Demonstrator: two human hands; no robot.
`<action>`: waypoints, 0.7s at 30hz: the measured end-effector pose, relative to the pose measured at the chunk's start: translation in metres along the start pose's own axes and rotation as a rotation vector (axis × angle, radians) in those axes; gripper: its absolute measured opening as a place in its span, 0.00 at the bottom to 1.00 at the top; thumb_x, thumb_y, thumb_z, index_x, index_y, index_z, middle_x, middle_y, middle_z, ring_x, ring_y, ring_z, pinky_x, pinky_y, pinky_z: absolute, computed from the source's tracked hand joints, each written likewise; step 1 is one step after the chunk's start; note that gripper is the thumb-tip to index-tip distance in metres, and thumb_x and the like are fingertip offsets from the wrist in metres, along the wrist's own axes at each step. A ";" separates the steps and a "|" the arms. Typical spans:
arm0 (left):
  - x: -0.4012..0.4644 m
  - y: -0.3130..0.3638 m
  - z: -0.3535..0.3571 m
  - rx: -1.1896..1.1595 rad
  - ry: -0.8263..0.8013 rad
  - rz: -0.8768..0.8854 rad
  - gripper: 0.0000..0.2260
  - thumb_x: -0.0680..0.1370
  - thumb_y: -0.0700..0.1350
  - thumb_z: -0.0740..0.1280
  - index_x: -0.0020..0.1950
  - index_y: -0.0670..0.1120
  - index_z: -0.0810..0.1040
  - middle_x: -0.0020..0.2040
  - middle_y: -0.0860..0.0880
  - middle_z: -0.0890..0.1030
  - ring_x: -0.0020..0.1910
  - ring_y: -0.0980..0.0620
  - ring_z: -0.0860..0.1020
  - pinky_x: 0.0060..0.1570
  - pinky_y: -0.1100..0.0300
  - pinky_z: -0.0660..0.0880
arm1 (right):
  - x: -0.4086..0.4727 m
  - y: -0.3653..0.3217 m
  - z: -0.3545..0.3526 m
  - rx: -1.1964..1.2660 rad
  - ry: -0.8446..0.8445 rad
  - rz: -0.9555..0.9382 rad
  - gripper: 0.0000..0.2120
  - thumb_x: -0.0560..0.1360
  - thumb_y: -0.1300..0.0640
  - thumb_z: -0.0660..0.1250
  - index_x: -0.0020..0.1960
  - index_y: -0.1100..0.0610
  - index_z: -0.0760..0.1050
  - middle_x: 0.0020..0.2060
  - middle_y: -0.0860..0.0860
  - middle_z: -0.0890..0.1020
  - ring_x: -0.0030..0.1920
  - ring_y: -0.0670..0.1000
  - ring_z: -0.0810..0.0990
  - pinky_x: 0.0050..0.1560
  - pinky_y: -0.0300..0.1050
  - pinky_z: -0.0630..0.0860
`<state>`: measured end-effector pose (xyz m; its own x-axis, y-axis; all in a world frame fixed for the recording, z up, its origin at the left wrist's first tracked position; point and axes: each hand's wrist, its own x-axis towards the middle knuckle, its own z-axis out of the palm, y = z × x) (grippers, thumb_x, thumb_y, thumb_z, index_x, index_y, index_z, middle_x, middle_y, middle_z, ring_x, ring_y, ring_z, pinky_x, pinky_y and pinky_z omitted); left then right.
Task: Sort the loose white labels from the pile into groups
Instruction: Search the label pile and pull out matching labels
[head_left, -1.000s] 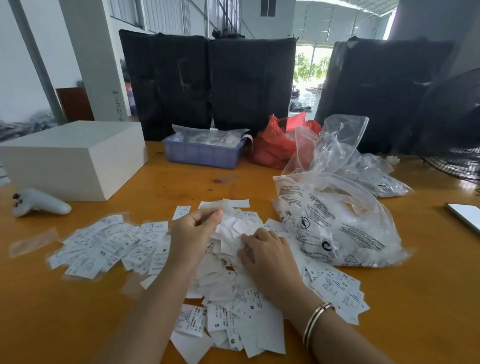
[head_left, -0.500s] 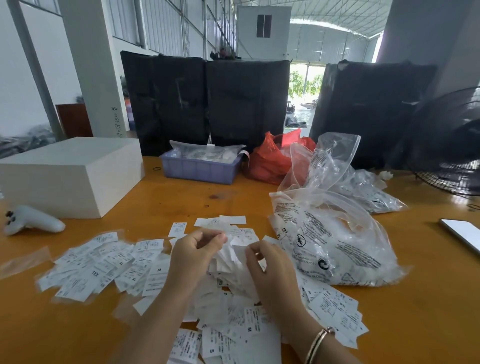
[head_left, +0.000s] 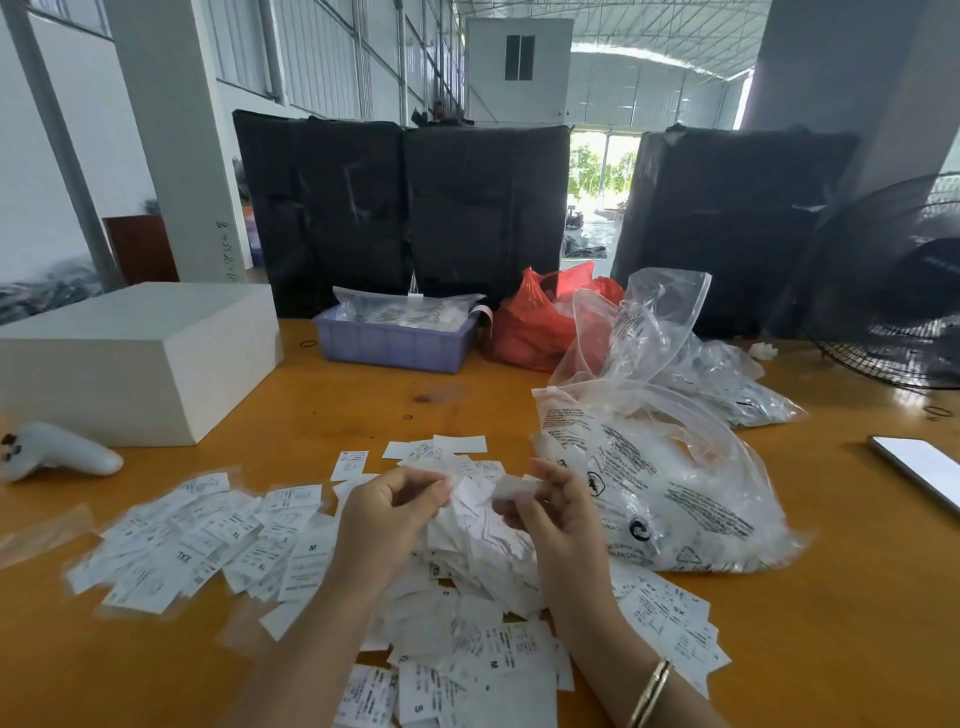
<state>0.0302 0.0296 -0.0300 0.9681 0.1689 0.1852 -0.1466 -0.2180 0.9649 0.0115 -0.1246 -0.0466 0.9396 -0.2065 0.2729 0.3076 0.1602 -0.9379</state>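
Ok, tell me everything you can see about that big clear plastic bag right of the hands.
The clear plastic bag lies slumped on its side on the orange wooden table, just right of the right hand. It is thin, crinkled, see-through film printed with black warning text and symbols, with a white strip at its top edge. White contents show through, too blurred to identify. Loose labels lie against its near edge, and more clear bags sit behind it.

1. Table (head_left: 322, 410): wood, orange-brown, smooth, glossy sheen at far right.
2. Labels (head_left: 467, 561): thin white paper or fabric, cannot tell which; matt, black print.
3. Clear bag (head_left: 670, 483), right: transparent plastic film, crinkled, shiny, printed.
4. Red bag (head_left: 524, 327), far: thin plastic, creased.
5. Tray (head_left: 389, 345), far: lilac ribbed hard plastic.
6. White box (head_left: 130, 353), left: matt, smooth.
7. Bracelet (head_left: 649, 691), right wrist: polished gold-tone metal.
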 end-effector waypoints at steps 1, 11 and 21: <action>0.000 0.000 0.000 0.018 0.008 -0.001 0.01 0.73 0.47 0.72 0.41 0.52 0.82 0.36 0.56 0.84 0.39 0.60 0.81 0.37 0.70 0.72 | -0.001 0.000 0.001 -0.003 -0.012 -0.014 0.11 0.76 0.68 0.63 0.55 0.55 0.73 0.40 0.53 0.83 0.44 0.50 0.84 0.44 0.37 0.78; -0.004 0.003 0.001 0.010 -0.037 -0.016 0.03 0.73 0.47 0.72 0.43 0.48 0.82 0.38 0.52 0.84 0.43 0.55 0.81 0.42 0.64 0.75 | -0.001 0.000 0.001 -0.017 0.051 0.014 0.05 0.76 0.58 0.65 0.43 0.59 0.73 0.36 0.54 0.84 0.36 0.53 0.84 0.34 0.37 0.78; -0.003 0.002 0.004 -0.003 -0.077 -0.019 0.03 0.72 0.45 0.72 0.44 0.46 0.80 0.37 0.53 0.85 0.38 0.58 0.83 0.37 0.67 0.76 | -0.001 0.001 0.000 -0.065 -0.030 -0.061 0.09 0.74 0.67 0.66 0.49 0.55 0.75 0.44 0.51 0.84 0.47 0.48 0.83 0.44 0.39 0.79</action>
<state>0.0275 0.0251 -0.0289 0.9835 0.0989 0.1518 -0.1281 -0.2128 0.9687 0.0106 -0.1237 -0.0482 0.9237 -0.1847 0.3356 0.3552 0.0851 -0.9309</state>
